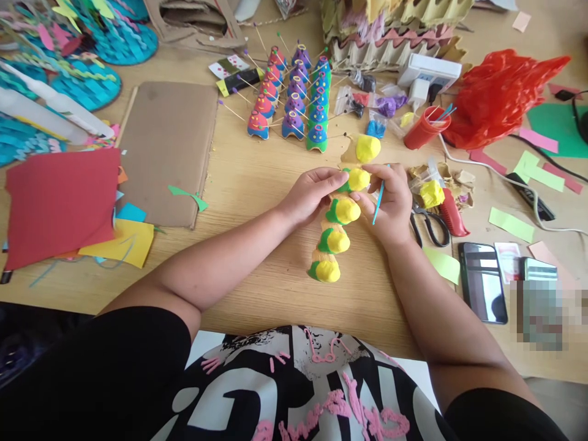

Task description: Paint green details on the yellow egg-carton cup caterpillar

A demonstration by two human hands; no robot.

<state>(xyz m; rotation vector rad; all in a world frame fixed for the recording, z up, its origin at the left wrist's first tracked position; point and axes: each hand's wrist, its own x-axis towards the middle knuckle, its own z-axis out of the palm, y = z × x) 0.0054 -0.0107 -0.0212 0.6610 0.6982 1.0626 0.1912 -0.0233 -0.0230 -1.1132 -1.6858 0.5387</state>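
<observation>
My left hand (315, 193) grips an egg-carton strip (324, 245) whose humps are covered in yellow and green clay. Its thumb lies along the top hump, and the strip slants down toward me over the table. On the other side, my right hand (389, 202) has a thin blue stick (378, 202) held among its fingers. The right thumb and forefinger touch the yellow clay (359, 179) of the top hump. Just beyond the fingers sits a separate lump of yellow clay (368, 148) on the table.
Finished clay caterpillars (294, 98) with stick feelers stand ahead. Scissors (430, 226), a phone (482, 282), a red cup (427, 127) and a red plastic bag (498, 98) lie right. Cardboard (168, 147) and red paper (62, 202) are left. Egg cartons (386, 46) are stacked behind.
</observation>
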